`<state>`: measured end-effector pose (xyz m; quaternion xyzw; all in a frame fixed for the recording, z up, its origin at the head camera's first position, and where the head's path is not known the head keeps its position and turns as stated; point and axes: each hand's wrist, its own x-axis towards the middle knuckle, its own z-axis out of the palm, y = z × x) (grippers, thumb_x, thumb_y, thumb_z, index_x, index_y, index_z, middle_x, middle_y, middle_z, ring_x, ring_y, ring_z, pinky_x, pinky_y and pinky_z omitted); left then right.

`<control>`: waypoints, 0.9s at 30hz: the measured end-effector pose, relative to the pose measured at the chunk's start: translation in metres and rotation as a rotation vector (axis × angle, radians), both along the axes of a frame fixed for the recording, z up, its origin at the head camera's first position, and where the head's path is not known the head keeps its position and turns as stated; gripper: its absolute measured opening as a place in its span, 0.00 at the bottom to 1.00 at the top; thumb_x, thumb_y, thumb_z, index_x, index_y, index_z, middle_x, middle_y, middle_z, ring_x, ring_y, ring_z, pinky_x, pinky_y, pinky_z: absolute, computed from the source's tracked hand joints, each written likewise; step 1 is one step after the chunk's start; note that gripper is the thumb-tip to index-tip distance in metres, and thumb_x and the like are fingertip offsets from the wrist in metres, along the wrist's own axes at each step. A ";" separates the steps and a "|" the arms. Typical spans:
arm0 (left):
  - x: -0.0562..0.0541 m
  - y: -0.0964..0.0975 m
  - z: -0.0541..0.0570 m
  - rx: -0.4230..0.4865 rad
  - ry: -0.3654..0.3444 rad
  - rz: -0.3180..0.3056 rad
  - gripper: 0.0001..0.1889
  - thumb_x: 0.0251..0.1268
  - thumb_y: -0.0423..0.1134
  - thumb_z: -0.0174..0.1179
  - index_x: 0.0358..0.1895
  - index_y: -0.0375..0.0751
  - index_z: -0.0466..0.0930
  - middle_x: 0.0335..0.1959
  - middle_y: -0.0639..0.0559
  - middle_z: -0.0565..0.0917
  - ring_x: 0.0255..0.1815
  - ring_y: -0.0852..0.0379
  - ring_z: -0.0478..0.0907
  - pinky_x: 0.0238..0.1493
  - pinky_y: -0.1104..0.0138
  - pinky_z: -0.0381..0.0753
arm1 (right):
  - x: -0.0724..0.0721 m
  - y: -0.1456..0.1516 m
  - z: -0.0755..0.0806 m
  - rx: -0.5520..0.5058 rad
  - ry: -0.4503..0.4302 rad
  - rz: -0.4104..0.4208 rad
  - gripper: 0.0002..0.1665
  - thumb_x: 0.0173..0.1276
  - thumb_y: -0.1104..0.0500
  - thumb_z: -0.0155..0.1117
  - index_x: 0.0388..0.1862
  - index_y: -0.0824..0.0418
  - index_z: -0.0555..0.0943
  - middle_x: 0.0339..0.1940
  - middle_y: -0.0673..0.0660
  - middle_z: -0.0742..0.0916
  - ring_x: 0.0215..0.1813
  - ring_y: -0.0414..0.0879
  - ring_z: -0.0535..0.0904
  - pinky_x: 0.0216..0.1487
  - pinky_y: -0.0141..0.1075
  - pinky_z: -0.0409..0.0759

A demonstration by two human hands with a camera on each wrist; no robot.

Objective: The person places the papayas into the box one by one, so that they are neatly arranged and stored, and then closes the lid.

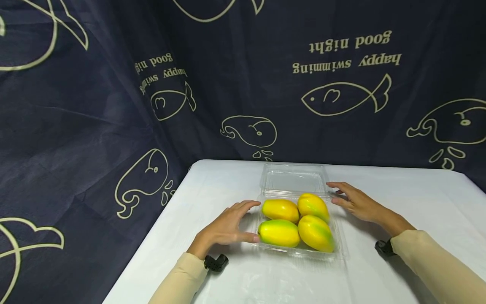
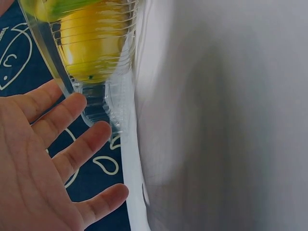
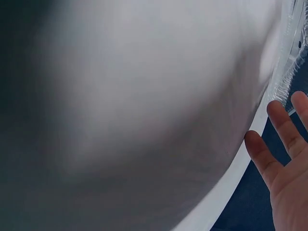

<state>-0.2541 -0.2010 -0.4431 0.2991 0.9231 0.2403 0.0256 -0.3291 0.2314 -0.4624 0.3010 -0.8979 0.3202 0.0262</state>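
Note:
A clear plastic clamshell box (image 1: 339, 249) lies on the table, its lid (image 1: 294, 179) folded back flat behind it. Several yellow-green mangoes (image 1: 279, 233) fill the base in two rows. At the box's left side is my left hand (image 1: 228, 226), thumb and fingers spread, fingertips right at the wall. The left wrist view has that hand (image 2: 43, 163) with straight fingers close to the ridged plastic and a mango (image 2: 94, 43) behind it. My right hand (image 1: 353, 202) is by the back right corner near the hinge, fingers loosely extended. Neither hand grips anything.
A white cloth covers the table (image 1: 410, 190). Dark blue curtains (image 1: 243, 84) with fish and whale drawings hang behind it and on the left. Each wrist carries a small black camera (image 1: 216, 263) beside a beige sleeve (image 1: 182, 276).

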 end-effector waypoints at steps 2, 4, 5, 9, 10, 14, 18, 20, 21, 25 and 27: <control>0.000 0.000 0.000 0.000 0.003 0.000 0.52 0.50 0.77 0.61 0.79 0.64 0.54 0.76 0.64 0.63 0.74 0.55 0.66 0.70 0.42 0.65 | 0.000 0.000 0.001 0.002 -0.002 0.002 0.33 0.79 0.53 0.55 0.76 0.64 0.63 0.74 0.68 0.70 0.65 0.68 0.75 0.60 0.65 0.74; 0.000 0.000 0.000 0.002 0.003 -0.001 0.52 0.50 0.77 0.62 0.78 0.64 0.55 0.76 0.64 0.64 0.74 0.55 0.66 0.70 0.41 0.65 | -0.001 0.000 0.001 0.000 -0.004 0.006 0.33 0.79 0.54 0.56 0.77 0.64 0.62 0.74 0.68 0.69 0.65 0.68 0.75 0.60 0.66 0.74; 0.000 0.000 0.000 0.002 0.002 0.000 0.52 0.50 0.77 0.62 0.78 0.64 0.55 0.76 0.64 0.64 0.74 0.55 0.66 0.70 0.41 0.65 | -0.001 0.000 0.001 -0.002 -0.004 0.009 0.33 0.78 0.54 0.56 0.77 0.64 0.62 0.74 0.69 0.69 0.65 0.69 0.75 0.60 0.66 0.74; 0.000 0.000 0.001 0.003 0.002 0.000 0.52 0.50 0.77 0.62 0.78 0.62 0.55 0.76 0.64 0.64 0.74 0.55 0.66 0.70 0.42 0.65 | -0.001 0.000 0.001 -0.009 -0.005 0.015 0.34 0.78 0.56 0.57 0.77 0.65 0.61 0.74 0.69 0.68 0.65 0.69 0.75 0.60 0.67 0.74; 0.000 0.001 0.001 0.004 0.002 0.000 0.53 0.50 0.77 0.62 0.78 0.62 0.55 0.76 0.63 0.64 0.74 0.54 0.66 0.70 0.42 0.65 | -0.001 0.000 0.000 -0.010 -0.003 0.015 0.34 0.78 0.56 0.57 0.77 0.65 0.61 0.74 0.69 0.68 0.65 0.69 0.75 0.60 0.67 0.74; 0.001 0.002 0.001 0.006 0.001 -0.003 0.53 0.50 0.76 0.62 0.79 0.61 0.55 0.77 0.63 0.63 0.74 0.54 0.66 0.70 0.42 0.64 | -0.001 0.001 0.000 -0.011 0.012 0.014 0.34 0.78 0.56 0.57 0.77 0.65 0.61 0.74 0.69 0.68 0.64 0.69 0.76 0.59 0.67 0.74; 0.002 0.002 0.001 -0.002 0.003 -0.003 0.51 0.51 0.77 0.61 0.79 0.65 0.54 0.77 0.64 0.63 0.73 0.55 0.66 0.71 0.43 0.64 | 0.001 0.002 0.001 -0.008 0.028 0.020 0.35 0.77 0.58 0.58 0.77 0.66 0.61 0.75 0.70 0.68 0.63 0.69 0.76 0.58 0.66 0.75; 0.003 0.002 0.001 -0.008 0.004 -0.001 0.51 0.51 0.77 0.61 0.78 0.67 0.53 0.77 0.64 0.63 0.74 0.55 0.66 0.71 0.43 0.64 | 0.002 0.001 0.002 -0.009 0.037 0.024 0.36 0.76 0.58 0.60 0.77 0.66 0.61 0.75 0.70 0.67 0.63 0.70 0.76 0.58 0.66 0.75; 0.003 0.001 0.001 -0.010 0.006 0.000 0.51 0.51 0.77 0.61 0.78 0.67 0.53 0.77 0.65 0.63 0.74 0.55 0.65 0.71 0.44 0.64 | 0.002 0.001 0.002 -0.007 0.044 0.025 0.36 0.76 0.58 0.60 0.77 0.66 0.61 0.75 0.70 0.67 0.63 0.70 0.76 0.58 0.66 0.75; 0.002 0.000 0.000 -0.007 0.013 -0.002 0.52 0.51 0.77 0.61 0.79 0.63 0.54 0.77 0.65 0.62 0.74 0.55 0.65 0.71 0.44 0.64 | 0.005 0.001 0.005 -0.018 0.084 0.043 0.39 0.73 0.57 0.64 0.77 0.65 0.61 0.75 0.71 0.66 0.63 0.71 0.75 0.57 0.67 0.74; 0.002 0.000 0.000 -0.008 0.016 -0.001 0.53 0.51 0.77 0.61 0.79 0.61 0.55 0.77 0.65 0.62 0.75 0.55 0.65 0.71 0.44 0.64 | 0.006 0.001 0.007 -0.018 0.104 0.052 0.41 0.71 0.57 0.66 0.78 0.64 0.60 0.75 0.71 0.66 0.63 0.70 0.76 0.57 0.67 0.74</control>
